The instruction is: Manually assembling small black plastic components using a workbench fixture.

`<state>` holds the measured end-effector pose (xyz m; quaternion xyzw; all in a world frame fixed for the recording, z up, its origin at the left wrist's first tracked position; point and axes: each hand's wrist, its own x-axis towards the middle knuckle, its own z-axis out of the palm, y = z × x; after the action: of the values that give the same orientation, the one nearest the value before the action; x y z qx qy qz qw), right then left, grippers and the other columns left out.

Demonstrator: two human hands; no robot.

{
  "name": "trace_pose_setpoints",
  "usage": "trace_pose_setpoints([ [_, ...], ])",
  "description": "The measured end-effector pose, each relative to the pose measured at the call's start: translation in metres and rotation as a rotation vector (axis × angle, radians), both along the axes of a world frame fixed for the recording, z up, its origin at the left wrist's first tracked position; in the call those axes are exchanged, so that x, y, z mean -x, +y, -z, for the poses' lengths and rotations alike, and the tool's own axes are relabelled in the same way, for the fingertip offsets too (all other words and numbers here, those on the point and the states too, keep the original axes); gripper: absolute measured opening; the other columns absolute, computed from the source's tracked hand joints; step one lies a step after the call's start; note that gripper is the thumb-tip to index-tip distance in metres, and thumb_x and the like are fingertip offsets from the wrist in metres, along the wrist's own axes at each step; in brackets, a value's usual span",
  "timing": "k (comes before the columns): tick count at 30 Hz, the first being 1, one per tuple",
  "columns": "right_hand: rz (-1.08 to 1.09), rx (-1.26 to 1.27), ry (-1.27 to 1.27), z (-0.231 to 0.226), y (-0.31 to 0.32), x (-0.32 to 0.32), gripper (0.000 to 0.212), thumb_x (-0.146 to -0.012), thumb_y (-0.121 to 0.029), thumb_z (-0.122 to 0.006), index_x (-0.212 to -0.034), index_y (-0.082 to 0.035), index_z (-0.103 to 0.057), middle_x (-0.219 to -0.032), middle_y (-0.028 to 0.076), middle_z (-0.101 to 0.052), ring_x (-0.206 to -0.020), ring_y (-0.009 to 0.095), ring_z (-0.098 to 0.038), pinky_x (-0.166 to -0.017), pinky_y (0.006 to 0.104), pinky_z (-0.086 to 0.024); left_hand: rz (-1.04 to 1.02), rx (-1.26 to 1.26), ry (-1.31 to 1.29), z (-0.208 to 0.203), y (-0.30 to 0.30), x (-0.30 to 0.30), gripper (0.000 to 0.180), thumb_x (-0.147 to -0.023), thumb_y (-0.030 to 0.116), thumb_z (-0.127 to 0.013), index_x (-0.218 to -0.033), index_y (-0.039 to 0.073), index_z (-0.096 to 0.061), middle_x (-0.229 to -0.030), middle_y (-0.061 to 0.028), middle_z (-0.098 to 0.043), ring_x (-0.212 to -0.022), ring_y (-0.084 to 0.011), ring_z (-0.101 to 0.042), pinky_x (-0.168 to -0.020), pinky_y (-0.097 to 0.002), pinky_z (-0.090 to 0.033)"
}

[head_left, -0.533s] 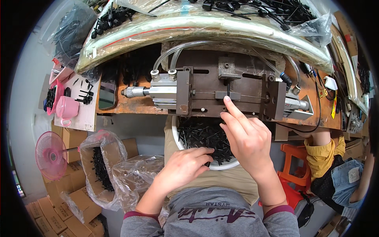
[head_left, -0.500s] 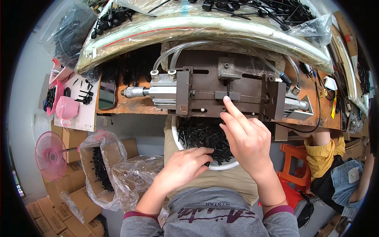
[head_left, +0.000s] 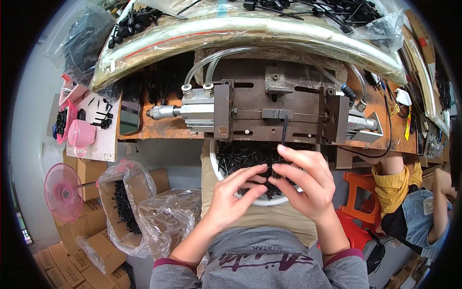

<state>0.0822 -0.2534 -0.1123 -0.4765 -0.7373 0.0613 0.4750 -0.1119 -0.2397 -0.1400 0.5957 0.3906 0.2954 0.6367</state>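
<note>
My right hand [head_left: 308,180] is just below the front edge of the metal fixture [head_left: 255,127]. A thin black rod [head_left: 284,129] juts up from its index fingertip, across the fixture's front edge; the grip on its lower end is partly hidden. My left hand [head_left: 236,195] faces it over the white basin [head_left: 215,168], thumb and fingers apart. Its fingertips almost meet the right ones, and whether something small lies between them is unclear. Below both hands, loose black rods [head_left: 236,156] fill the basin, which rests on my lap. The small clamp block [head_left: 276,114] sits mid-fixture.
Air cylinders [head_left: 198,115] flank the fixture, with clear hoses [head_left: 211,60] arching behind. Bagged black parts [head_left: 332,14] lie beyond. At left are a pink mug [head_left: 81,133], a pink fan [head_left: 63,191] and a plastic-lined box [head_left: 126,207]. An orange stool [head_left: 358,202] and another person [head_left: 414,212] are at right.
My right hand has drawn back from the clamp block toward me, and the black rod has come out with it. My left hand has lifted from the basin's rods toward the right fingertips.
</note>
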Motion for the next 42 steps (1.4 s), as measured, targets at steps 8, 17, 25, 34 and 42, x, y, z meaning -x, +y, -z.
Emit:
trace_pose_setpoints([
  [8,-0.025,0.130,0.162,0.009,-0.021,0.001,0.040,-0.063,-0.012,-0.086,-0.099,-0.003,-0.073,-0.113,0.011,-0.068,-0.091,0.026,-0.061,-0.078,0.0350,-0.049,-0.050,0.368,-0.315,-0.021,0.009,-0.009,0.037,-0.087,-0.009,-0.064,-0.124,-0.006,-0.061,-0.117,-0.0174,-0.066,-0.103,-0.0228,-0.067,-0.089,-0.0317,-0.056],
  [17,-0.096,0.772,1.108,0.014,-0.029,-0.010,0.022,-0.097,-0.009,-0.059,-0.114,0.004,-0.066,-0.091,0.011,-0.069,-0.071,0.011,-0.064,-0.065,0.0227,-0.052,-0.002,-0.257,-0.021,-0.035,-0.003,-0.011,0.025,-0.075,-0.009,-0.075,-0.099,-0.002,-0.073,-0.101,-0.0144,-0.070,-0.088,-0.0179,-0.069,-0.075,-0.0274,-0.058],
  [25,-0.164,0.817,1.352,0.012,-0.029,-0.017,0.020,-0.099,-0.013,-0.058,-0.105,0.004,-0.067,-0.082,0.012,-0.069,-0.061,0.013,-0.064,-0.056,0.0245,-0.052,0.106,-0.575,0.058,-0.039,-0.006,-0.013,0.030,-0.066,0.006,-0.085,-0.095,0.003,-0.076,-0.112,-0.0159,-0.070,-0.092,-0.0245,-0.071,-0.075,-0.0281,-0.059],
  [34,0.052,0.576,1.267,0.014,-0.031,-0.018,0.020,-0.100,-0.015,-0.055,-0.095,0.003,-0.061,-0.076,0.015,-0.068,-0.054,0.017,-0.064,-0.051,0.0254,-0.051,0.185,-0.746,0.085,-0.046,-0.012,-0.005,0.023,-0.066,0.016,-0.084,-0.085,0.006,-0.075,-0.111,-0.0109,-0.072,-0.094,-0.0208,-0.071,-0.090,-0.0369,-0.055],
  [42,-0.030,0.655,1.327,0.005,-0.035,0.001,0.026,-0.102,-0.019,-0.049,-0.092,0.003,-0.058,-0.073,0.018,-0.067,-0.048,0.017,-0.062,-0.042,0.0227,-0.050,0.177,-0.855,0.069,-0.039,-0.012,-0.008,0.029,-0.064,0.010,-0.084,-0.090,0.002,-0.076,-0.114,-0.0121,-0.071,-0.076,-0.0180,-0.072,-0.063,-0.0263,-0.059],
])
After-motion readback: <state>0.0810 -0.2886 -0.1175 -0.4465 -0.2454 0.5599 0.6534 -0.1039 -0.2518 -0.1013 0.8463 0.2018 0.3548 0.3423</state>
